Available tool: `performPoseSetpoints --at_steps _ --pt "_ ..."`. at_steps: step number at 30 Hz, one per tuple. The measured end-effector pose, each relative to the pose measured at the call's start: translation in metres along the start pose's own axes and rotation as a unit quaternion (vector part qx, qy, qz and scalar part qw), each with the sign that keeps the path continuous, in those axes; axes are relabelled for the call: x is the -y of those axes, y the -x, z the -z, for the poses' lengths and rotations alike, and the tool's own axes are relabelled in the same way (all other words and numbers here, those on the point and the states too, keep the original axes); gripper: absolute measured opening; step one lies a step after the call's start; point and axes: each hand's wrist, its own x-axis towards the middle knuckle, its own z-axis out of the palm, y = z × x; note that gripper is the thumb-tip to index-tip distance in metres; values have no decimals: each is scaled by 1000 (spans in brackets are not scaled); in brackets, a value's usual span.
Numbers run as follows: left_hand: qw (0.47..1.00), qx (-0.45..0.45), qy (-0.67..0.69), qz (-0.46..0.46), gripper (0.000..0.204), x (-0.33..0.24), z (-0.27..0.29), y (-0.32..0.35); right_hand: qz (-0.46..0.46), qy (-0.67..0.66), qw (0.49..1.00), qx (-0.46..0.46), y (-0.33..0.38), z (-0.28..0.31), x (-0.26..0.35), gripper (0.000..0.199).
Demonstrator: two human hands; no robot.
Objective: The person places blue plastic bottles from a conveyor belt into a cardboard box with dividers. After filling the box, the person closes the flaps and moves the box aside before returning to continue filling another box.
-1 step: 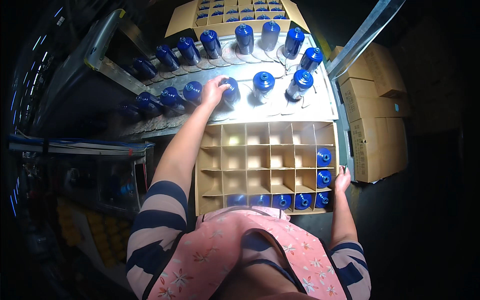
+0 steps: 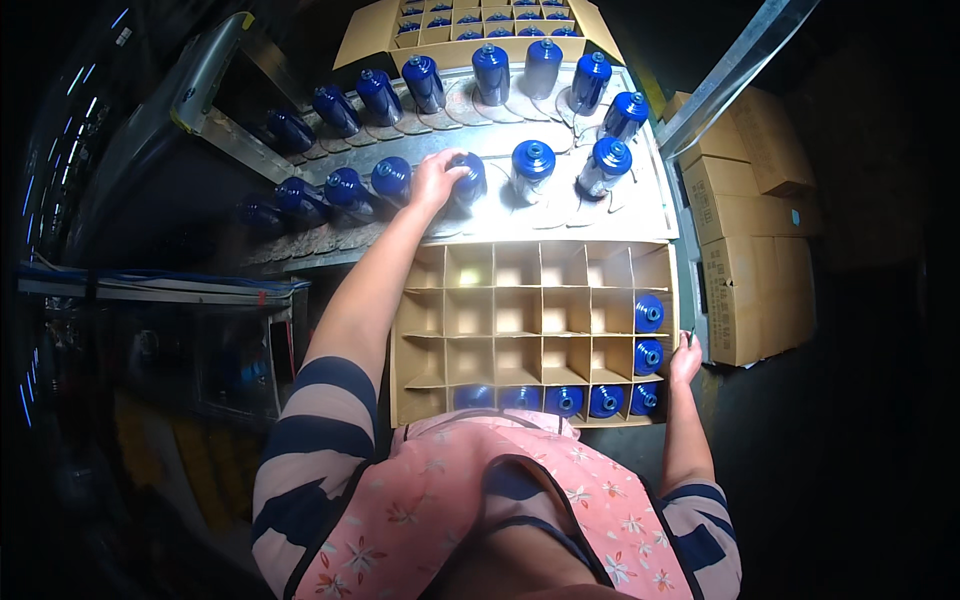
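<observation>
My left hand (image 2: pixel 437 180) grips the top of a glossy blue bottle (image 2: pixel 468 188), which stands upright in the front row on the conveyor (image 2: pixel 505 215). To its right in that row are two more blue bottles (image 2: pixel 533 165) with narrow necks. Below the conveyor, close to my body, lies an open carton (image 2: pixel 396 350) with cardboard dividers. Several blue bottles (image 2: pixel 606 402) fill its near row and part of its right column; the other visible cells hold none. Beside the carton's right wall, my right hand (image 2: pixel 686 360) has curled fingers; what they grip is unclear.
A back row of blue bottles (image 2: pixel 491 78) stands on the conveyor. Beyond it is another divided carton (image 2: pixel 370 32) holding blue bottles. Stacked brown boxes (image 2: pixel 765 290) stand at the right, behind a slanted metal post (image 2: pixel 740 80). A machine housing (image 2: pixel 190 100) borders the left.
The bottles on the conveyor, including the one under my left hand, have shifted slightly right. My left hand has moved along with it. My right hand stays in place.
</observation>
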Motion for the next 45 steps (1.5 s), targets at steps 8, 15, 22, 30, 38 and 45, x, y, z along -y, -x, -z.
performPoseSetpoints --at_steps 8,15,22,30,38,45 --pt "981 -127 19 -148 41 -18 20 32 -29 -17 999 6 -2 5 -11 21" --pt "964 -256 -58 32 46 61 88 28 11 -12 1000 5 -11 15 -5 23" --pt "986 -160 -27 29 41 85 67 13 -9 -23 1000 -6 2 15 -4 21" --pt "988 -155 -10 -1 42 26 40 27 -41 -11 999 -18 2 17 -4 23" --pt "989 84 104 -67 22 -17 -18 168 -32 5 999 21 -15 3 -22 22" --pt "962 269 6 -44 22 -44 -32 310 81 -32 996 22 -29 6 -33 21"
